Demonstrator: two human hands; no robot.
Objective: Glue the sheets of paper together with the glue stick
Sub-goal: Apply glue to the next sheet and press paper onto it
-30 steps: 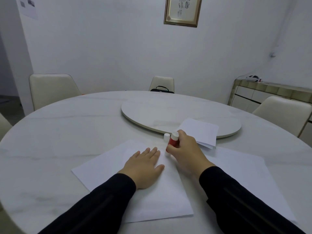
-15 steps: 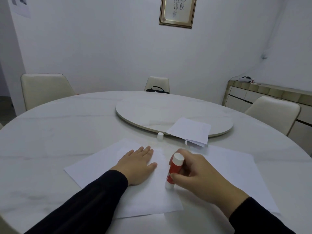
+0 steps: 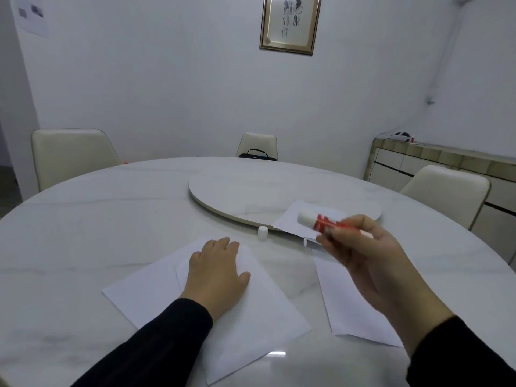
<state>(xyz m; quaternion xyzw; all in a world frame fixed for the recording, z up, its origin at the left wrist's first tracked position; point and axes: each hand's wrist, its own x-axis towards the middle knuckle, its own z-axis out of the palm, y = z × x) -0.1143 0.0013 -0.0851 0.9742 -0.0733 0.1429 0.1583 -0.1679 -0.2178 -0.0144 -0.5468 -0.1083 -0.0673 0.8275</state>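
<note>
**A:** ok rundown, biggest first. Round marble table [image 3: 83, 219] with a turntable [image 3: 237, 191] in the middle. Near edge: a stack of white sheets [image 3: 265, 317] overlapping under the left hand, and another sheet [image 3: 349, 308] off to the right, apart from the stack. A folded bunch of paper [image 3: 290, 222] hangs half on the turntable's near rim.

**B:** and the hands?

**A:** Left hand [image 3: 215, 277] is flat on the stack, fingers straight and together, pinning it down. Right hand [image 3: 368, 258] is up in the air on the right, fingers curled round the red glue stick [image 3: 324, 223], which lies nearly sideways with its white end pointing left. Little white cap [image 3: 262, 233] stands on the table just beside the turntable rim, so the stick's uncapped.

**B:** so which step is this?

**A:** Looks like mid-gluing to me, stick lifted clear of the paper. Can't see any glue on the sheets, white on white. My guess is the next move needs the tip brought back down onto the pinned sheet, or the right-hand sheet laid over and pressed flat while the left keeps things from sliding.
</note>
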